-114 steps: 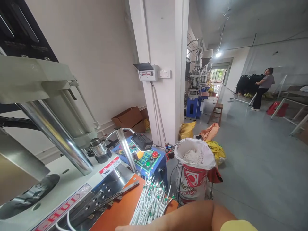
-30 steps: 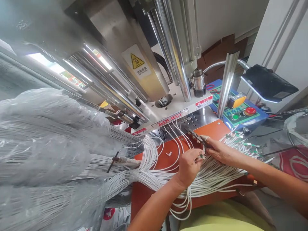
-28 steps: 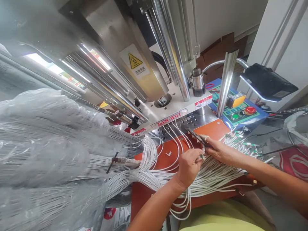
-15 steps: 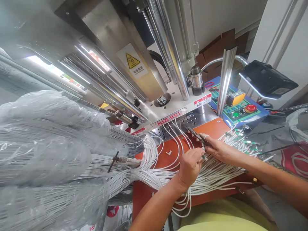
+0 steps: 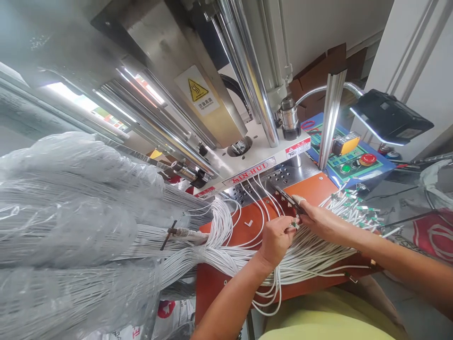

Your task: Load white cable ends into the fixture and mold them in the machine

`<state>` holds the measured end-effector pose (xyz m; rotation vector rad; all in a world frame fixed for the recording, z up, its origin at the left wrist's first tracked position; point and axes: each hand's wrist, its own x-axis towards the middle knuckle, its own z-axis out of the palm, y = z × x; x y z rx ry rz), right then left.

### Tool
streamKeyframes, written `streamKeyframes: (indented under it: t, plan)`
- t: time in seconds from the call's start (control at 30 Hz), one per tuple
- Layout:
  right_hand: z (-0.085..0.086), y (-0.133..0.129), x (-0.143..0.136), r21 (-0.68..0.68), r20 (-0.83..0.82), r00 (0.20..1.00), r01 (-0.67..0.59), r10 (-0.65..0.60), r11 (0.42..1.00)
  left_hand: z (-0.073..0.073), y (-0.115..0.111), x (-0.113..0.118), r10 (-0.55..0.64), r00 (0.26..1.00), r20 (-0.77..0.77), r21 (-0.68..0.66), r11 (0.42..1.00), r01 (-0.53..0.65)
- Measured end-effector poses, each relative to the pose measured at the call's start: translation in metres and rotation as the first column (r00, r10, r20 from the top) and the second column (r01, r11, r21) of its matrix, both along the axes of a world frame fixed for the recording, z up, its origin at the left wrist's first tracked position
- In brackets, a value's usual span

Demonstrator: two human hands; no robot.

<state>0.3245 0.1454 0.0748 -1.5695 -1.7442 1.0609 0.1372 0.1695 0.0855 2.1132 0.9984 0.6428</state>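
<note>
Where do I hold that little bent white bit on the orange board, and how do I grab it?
I'd pinch one arm of the bent white bit with finger and thumb, straight from above. It's small and looks flat on the orange board, and white cables curve past both sides.

My single view looks forward and down from the wearer's head, close above the orange work surface (image 5: 212, 293) and both forearms.

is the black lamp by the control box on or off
On: the black lamp shows a bright white strip along its lower edge, beside the blue control box.
</note>
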Motion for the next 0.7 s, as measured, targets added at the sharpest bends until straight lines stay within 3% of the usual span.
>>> streamKeyframes:
  t: [0.17, 0.3, 0.43, 0.7]
  plan:
    - [0.009, 0.002, 0.007, -0.033, -0.113, 0.986, -0.124, 0.119, 0.992, 0.006, 0.005, 0.001, 0.053, 0.998, 0.029, -0.145, 0.988, -0.048]
    - [0.006, 0.004, 0.005, -0.003, -0.092, 0.992, -0.083, 0.082, 0.997, 0.016, 0.009, 0.001, 0.035, 0.999, 0.01, -0.215, 0.976, -0.032]
    - [0.003, 0.005, 0.001, -0.029, -0.029, 0.998, -0.06, 0.059, 0.998, 0.021, 0.009, -0.002, 0.028, 0.992, 0.125, -0.39, 0.92, 0.023]
    - [0.011, 0.002, -0.002, -0.022, 0.006, 1.0, -0.013, 0.013, 1.0, 0.016, 0.012, -0.002, 0.239, 0.954, 0.184, -0.494, 0.861, -0.12]
